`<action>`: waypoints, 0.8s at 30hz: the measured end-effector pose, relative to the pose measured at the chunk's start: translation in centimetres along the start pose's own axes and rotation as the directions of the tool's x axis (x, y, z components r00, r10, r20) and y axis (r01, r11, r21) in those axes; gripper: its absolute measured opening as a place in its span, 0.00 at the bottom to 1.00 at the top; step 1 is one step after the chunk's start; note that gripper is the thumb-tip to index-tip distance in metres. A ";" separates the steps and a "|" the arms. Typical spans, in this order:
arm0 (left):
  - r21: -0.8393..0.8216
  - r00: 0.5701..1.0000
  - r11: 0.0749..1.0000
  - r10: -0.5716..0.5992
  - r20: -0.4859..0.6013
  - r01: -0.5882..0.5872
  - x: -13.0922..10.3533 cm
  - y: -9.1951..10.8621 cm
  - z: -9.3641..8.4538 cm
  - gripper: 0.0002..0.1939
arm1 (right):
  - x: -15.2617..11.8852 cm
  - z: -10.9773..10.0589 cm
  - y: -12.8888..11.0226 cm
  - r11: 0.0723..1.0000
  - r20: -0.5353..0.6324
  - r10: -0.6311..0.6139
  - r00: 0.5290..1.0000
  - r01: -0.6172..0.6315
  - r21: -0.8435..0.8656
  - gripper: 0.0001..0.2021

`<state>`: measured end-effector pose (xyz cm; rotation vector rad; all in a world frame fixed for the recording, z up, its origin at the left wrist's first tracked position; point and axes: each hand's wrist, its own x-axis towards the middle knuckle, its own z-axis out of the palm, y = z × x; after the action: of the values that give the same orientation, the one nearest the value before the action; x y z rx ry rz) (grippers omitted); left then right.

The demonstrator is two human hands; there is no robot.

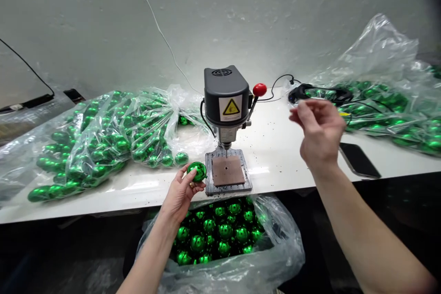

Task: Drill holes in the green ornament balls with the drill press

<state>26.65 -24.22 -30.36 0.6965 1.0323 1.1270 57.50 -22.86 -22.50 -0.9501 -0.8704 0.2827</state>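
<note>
Holding green ball (pixel 196 172): left hand (pixel 183 189); right hand's (pixel 319 133) fingertips blurred.

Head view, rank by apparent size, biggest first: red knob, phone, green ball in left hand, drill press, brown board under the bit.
1. Drill press
2. Brown board and phone: too close to rank
3. Held green ball
4. Red knob

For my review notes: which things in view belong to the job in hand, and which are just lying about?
Seemingly the job's:
- green ball in the left hand
- drill press
- open bag of green balls
- bagged balls on the table

Apparently just lying about:
- dark phone at right
- black headset-like item
</note>
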 end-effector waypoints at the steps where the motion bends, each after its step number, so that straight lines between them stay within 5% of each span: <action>1: 0.042 1.000 0.999 0.019 0.004 -0.020 0.5 -0.1 0.4 0.26 | 1.8 1.2 -0.5 0.999 0.035 -0.023 0.999 0.022 0.029 0.11; 4: 0.085 0.998 0.996 0.015 0.063 -0.020 2.3 -0.5 1.3 0.21 | 4.7 5.0 -1.3 1.000 0.263 -0.031 0.964 0.031 0.005 0.13; 7: 0.031 0.991 0.997 -0.076 0.106 0.073 4.1 -0.7 1.6 0.15 | 4.8 7.7 -1.2 0.991 0.407 -0.048 0.912 0.093 -0.092 0.19; 12: -0.068 0.989 0.991 -0.105 0.106 0.112 5.3 -0.6 1.4 0.18 | 4.1 8.3 -0.6 0.974 0.396 -0.088 0.914 0.163 -0.158 0.21; 15: 0.047 0.982 0.994 -0.104 0.160 0.098 5.1 -1.0 1.8 0.25 | 4.2 8.2 -0.5 0.974 0.396 -0.085 0.914 0.161 -0.161 0.21; 20: 0.302 0.971 0.947 0.037 0.235 -0.109 5.7 -2.7 2.1 0.33 | 4.3 8.8 -0.2 0.995 0.408 -0.038 0.912 0.070 -0.064 0.21; 24: 0.334 0.973 0.921 0.150 0.175 -0.202 7.1 -4.3 1.6 0.34 | 4.3 9.1 0.0 0.999 0.427 0.012 0.904 0.008 -0.045 0.20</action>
<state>30.33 -18.71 -35.65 1.1614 1.0706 1.0362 53.31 -15.05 -17.69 -0.9461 -1.2831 0.4869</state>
